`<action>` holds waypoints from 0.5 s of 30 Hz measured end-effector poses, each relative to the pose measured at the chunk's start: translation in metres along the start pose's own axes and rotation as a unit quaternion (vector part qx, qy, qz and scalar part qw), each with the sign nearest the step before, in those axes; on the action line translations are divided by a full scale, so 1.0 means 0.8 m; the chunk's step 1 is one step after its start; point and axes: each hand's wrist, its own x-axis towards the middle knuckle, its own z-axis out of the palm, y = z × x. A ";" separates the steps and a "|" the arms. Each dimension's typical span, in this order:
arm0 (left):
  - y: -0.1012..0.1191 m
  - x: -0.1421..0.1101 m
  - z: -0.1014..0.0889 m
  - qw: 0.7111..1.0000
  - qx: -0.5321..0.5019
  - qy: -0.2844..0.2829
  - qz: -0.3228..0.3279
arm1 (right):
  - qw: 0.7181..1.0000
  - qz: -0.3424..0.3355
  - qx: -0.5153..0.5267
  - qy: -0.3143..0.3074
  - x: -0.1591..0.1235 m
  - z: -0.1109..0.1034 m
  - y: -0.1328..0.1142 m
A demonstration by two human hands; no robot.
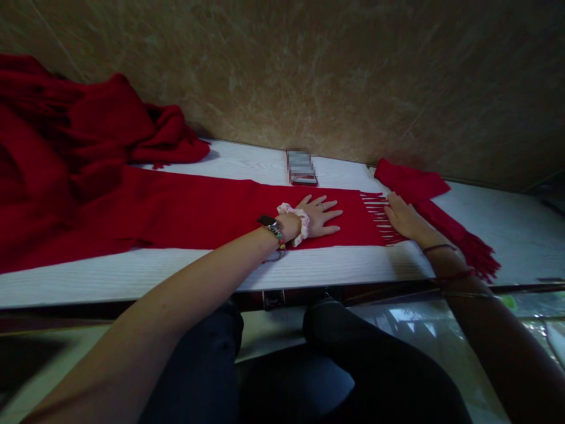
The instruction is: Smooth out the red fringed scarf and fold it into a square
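A red scarf (pixel 207 206) lies stretched flat along the white table, its fringed end toward the right. Spread fingers of my left hand (pixel 318 217) press palm-down on the cloth, short of the fringe (pixel 377 215). Beyond the fringe, my right hand (pixel 405 218) lies flat at the tassel tips, its fingers extended; whether it touches every strand I cannot tell. Just past my right hand is a second red scarf (pixel 410 179), folded over, with its own fringe hanging toward the near edge. Neither hand grips anything.
A large heap of red scarves (pixel 110 118) fills the left of the white table (pixel 247 154). By the wall (pixel 286 70) lies a dark-edged rectangular object (pixel 302 167) with a blurred face. Clear plastic wrapping (pixel 521 306) is at the lower right, and my legs are below the table edge.
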 end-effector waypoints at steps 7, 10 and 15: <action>0.002 0.000 -0.002 1.000 0.010 -0.005 -0.011 | 0.992 -0.104 0.063 -0.030 0.036 0.007 -0.080; 0.003 -0.001 -0.002 1.000 0.009 -0.004 -0.029 | 0.993 -0.077 0.046 -0.070 0.040 0.019 -0.076; 0.003 -0.001 -0.002 1.000 0.000 0.002 -0.024 | 0.997 0.008 -0.002 -0.074 0.030 0.017 -0.016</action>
